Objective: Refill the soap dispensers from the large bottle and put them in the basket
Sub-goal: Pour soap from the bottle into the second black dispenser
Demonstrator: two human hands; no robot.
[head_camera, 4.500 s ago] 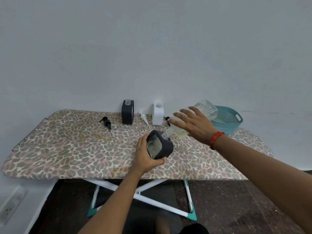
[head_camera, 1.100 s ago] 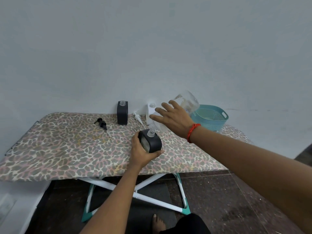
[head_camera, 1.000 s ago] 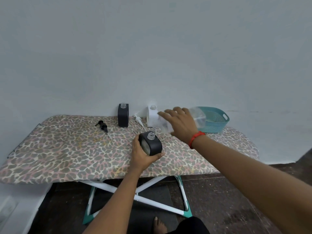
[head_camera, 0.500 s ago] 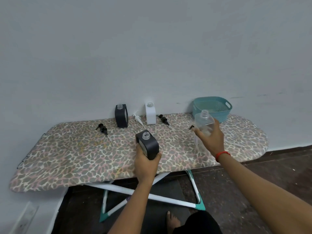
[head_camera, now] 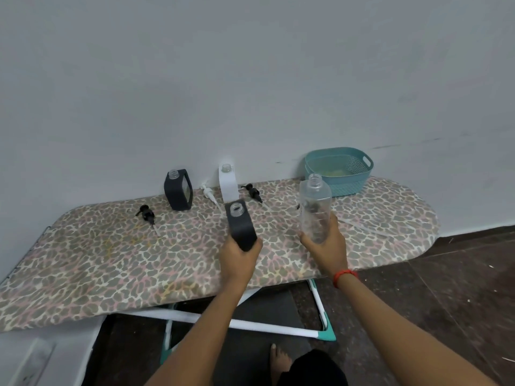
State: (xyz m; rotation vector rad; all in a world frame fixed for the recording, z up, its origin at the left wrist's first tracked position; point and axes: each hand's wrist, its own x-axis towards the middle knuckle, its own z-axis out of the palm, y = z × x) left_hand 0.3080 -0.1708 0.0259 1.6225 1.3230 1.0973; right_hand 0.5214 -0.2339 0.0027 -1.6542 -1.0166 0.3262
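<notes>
Left hand (head_camera: pixel 239 259): fingers wrapped round black dispenser (head_camera: pixel 241 225), upright, neck open. Right hand (head_camera: pixel 324 246): fingers curled round large clear bottle (head_camera: pixel 315 207), upright, above ironing board (head_camera: pixel 139 260). Likely next: park bottle, keep dispenser level, fit black pump (head_camera: pixel 252 192) lying beyond left fingers. Basket (head_camera: pixel 348 185) beyond right fingers.

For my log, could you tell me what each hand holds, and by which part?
The left hand grips the black dispenser by its lower end; the right hand grips the large clear bottle round its base.
</notes>
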